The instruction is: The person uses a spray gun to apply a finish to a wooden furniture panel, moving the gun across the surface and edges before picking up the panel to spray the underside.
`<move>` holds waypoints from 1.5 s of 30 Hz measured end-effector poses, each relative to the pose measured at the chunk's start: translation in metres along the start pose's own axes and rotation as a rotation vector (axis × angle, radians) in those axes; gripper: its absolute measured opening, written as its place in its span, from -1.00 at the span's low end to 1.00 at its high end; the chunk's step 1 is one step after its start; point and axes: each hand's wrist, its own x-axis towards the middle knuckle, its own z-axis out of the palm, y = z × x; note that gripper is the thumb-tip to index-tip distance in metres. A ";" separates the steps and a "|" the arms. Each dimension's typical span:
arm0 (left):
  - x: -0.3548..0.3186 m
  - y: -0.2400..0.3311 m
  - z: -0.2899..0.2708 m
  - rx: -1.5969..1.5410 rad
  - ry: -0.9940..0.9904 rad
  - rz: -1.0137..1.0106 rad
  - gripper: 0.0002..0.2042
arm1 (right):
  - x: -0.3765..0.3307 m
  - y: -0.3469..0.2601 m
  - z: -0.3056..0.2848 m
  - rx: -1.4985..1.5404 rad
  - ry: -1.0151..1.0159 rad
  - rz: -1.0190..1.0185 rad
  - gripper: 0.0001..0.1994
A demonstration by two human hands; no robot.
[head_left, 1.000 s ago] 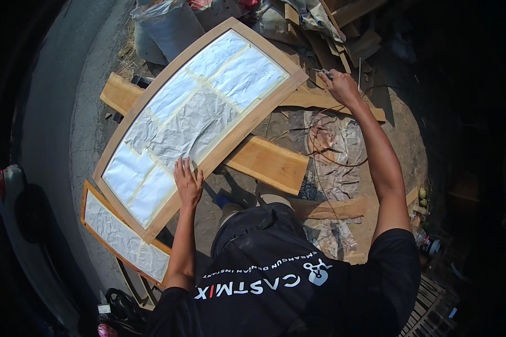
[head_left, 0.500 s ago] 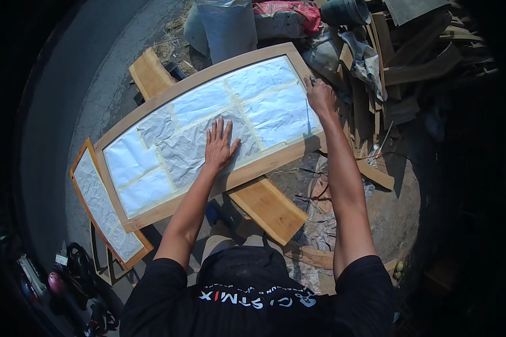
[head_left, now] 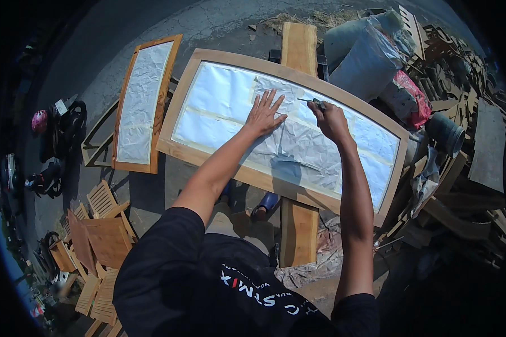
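A large curved-edge wooden frame point(head_left: 177, 109) lies in front of me, its panel covered in taped white and grey paper point(head_left: 306, 143). My left hand point(head_left: 264, 114) rests flat on the paper near the middle, fingers spread. My right hand point(head_left: 333, 121) is closed around the dark handle of a thin-shafted, screwdriver-like tool point(head_left: 305, 100). The shaft points left over the paper, toward my left hand; whether its tip touches the paper I cannot tell.
Wooden planks point(head_left: 299, 233) support the frame underneath. A smaller paper-covered framed panel point(head_left: 138, 104) leans at the left. Wooden folding chairs point(head_left: 104, 292) stand at the lower left. Sacks point(head_left: 365, 62), a dark bucket point(head_left: 445, 133) and scrap wood point(head_left: 458, 219) crowd the right.
My view has turned left, so the frame appears tilted the other way. My right hand has moved from the frame's right edge inward over the paper, near my left hand.
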 end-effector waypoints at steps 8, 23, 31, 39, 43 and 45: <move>-0.091 -0.132 -0.066 0.094 0.080 -0.182 -0.29 | 0.041 -0.123 0.059 -0.088 0.178 -0.157 -0.46; -0.254 -0.273 -0.134 -0.417 0.378 -0.854 -0.59 | 0.022 -0.277 0.156 -0.041 -0.366 -0.447 -0.47; -0.285 -0.249 -0.138 -0.335 0.374 -1.085 -0.60 | -0.014 -0.293 0.199 0.001 -0.393 -0.543 -0.50; -0.210 -0.267 -0.125 -0.302 0.384 -0.825 -0.57 | 0.025 -0.286 0.184 -0.052 -0.041 -0.366 -0.52; -0.107 -0.289 -0.112 -0.243 0.329 -0.650 -0.46 | 0.088 -0.236 0.134 -0.038 -0.039 -0.219 -0.50; -0.064 -0.306 -0.106 -0.150 0.384 -0.602 -0.42 | 0.099 -0.206 0.119 -0.013 0.111 -0.192 -0.49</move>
